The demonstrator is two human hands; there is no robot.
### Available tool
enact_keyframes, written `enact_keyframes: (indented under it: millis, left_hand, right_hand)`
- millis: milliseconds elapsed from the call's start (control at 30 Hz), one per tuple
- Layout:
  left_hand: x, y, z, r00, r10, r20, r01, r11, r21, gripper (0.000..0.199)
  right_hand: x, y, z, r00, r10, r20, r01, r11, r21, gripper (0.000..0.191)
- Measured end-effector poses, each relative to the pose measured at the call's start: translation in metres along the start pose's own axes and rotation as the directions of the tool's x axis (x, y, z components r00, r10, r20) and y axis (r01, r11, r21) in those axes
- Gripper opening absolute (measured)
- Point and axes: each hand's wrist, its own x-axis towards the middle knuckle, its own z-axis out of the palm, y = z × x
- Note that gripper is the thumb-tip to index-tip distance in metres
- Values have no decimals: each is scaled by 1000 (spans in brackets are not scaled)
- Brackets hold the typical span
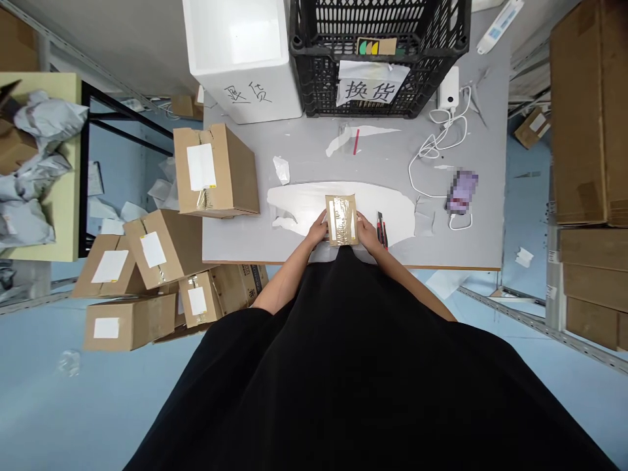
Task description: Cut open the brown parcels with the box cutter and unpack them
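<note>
Between my two hands, close to the table's front edge, is a small cardboard box (350, 222) with clear tape over a white label. The fingers of my left hand (318, 230) grip its left side. On the opposite side, my right hand (367, 231) holds it too, some fingers hidden by the box. Beneath lies a white sheet (304, 203) with ragged ends. Just right of my right hand rests a red and black utility knife (382, 230).
At the table's back stand a white bin (245, 85) and a black crate (314, 91). A carton (240, 176) occupies the left edge. Rightward are a purple phone (462, 191), its white cable (432, 144) and a power strip (448, 88). Several cartons (161, 252) stack on the floor left.
</note>
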Motion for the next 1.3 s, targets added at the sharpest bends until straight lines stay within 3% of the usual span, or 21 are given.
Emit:
enact_keyframes:
  millis: [133,267,400,500,633,700,767,833,900,967,1000,1133,1200,1300]
  left_hand:
    - [-11,-9,8,1000,5,-26,-8,993,-118,97]
    - [-26,-28,22,1000,-12,-28,6,979,-205,118]
    - [-33,-46,26,995,48,-85,-73,943,-324,102]
    - [-32,-57,24,981,96,-168,-149,929,-339,87]
    - [-25,-66,21,962,145,-231,-211,931,-296,81]
    - [-21,-68,17,959,145,-243,-199,955,-218,79]
    - [-20,-68,8,962,129,-242,-147,987,-57,75]
    - [-23,-65,-5,959,136,-250,-94,980,175,76]
    - [-30,-58,-18,934,232,-271,-106,906,410,89]
    - [-35,-49,-27,887,396,-239,-182,775,605,104]
    - [-36,-44,-30,861,472,-188,-231,694,682,108]
    - [-32,-22,-27,785,611,102,-388,358,849,110]
    - [-28,-11,-20,760,618,201,-419,229,879,108]
    - [-25,5,-6,755,586,294,-429,102,897,107]
  right_hand:
    - [21,-17,-16,987,-84,140,83,996,7,54]
    - [48,-29,-36,933,-102,345,130,990,-59,44]
    - [66,-40,-37,871,-38,489,114,985,-126,38]
    - [74,-45,-28,843,-44,535,154,975,-162,35]
    - [86,-47,-17,834,-22,551,176,957,-229,31]
    - [92,-44,-18,857,-14,515,154,961,-229,28]
    - [91,-34,-25,920,-29,390,110,976,-188,28]
    - [80,-14,-38,987,-37,159,62,985,-161,32]
    - [57,13,-51,992,-4,-129,-26,973,-229,35]
    - [28,43,-58,918,104,-383,-231,924,-304,36]
    - [13,56,-58,889,151,-432,-308,896,-321,40]
    - [-18,82,-45,917,196,-347,-332,857,-393,44]
    - [-14,82,-41,937,191,-291,-308,846,-435,36]
    - [0,77,-49,946,231,-227,-312,837,-449,30]
